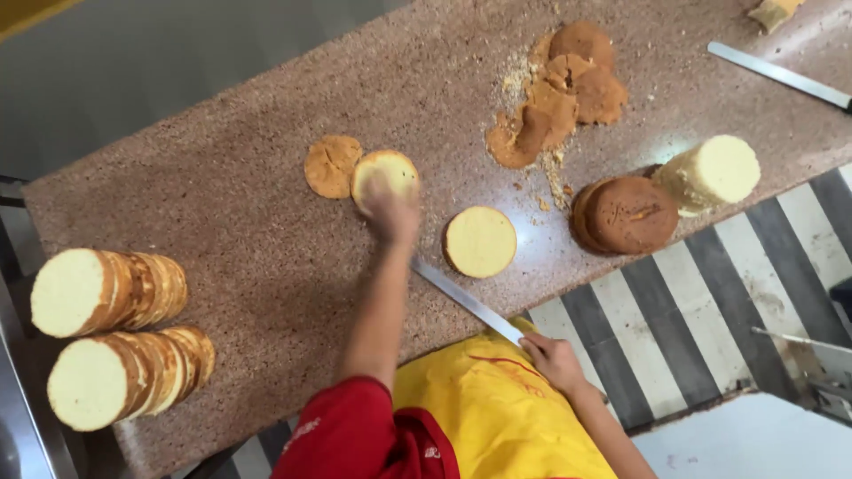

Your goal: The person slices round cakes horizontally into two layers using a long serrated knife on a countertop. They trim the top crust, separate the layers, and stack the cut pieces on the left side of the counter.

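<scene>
Sponge cake slice (pixel 387 174) under blurred left hand (pixel 391 215), finger spread unclear, right hand (pixel 552 357) gripping long knife (pixel 468 302), handle hidden, pale round (pixel 480 241) beside blade, brown crust (pixel 332 166) alongside.

Red short sleeve on left upper arm, ending above elbow; faint pale lettering-like marks on red fabric near lower edge of frame. Yellow apron over front of body, smooth and slightly glossy, with thin red stitched line curving across its upper part. Red garment shows under apron at near left. Left forearm bare from sleeve to left hand (pixel 391 215), which is motion-blurred. Right forearm bare to right hand (pixel 552 358). No gloves, watch or rings visible on either hand.
</scene>
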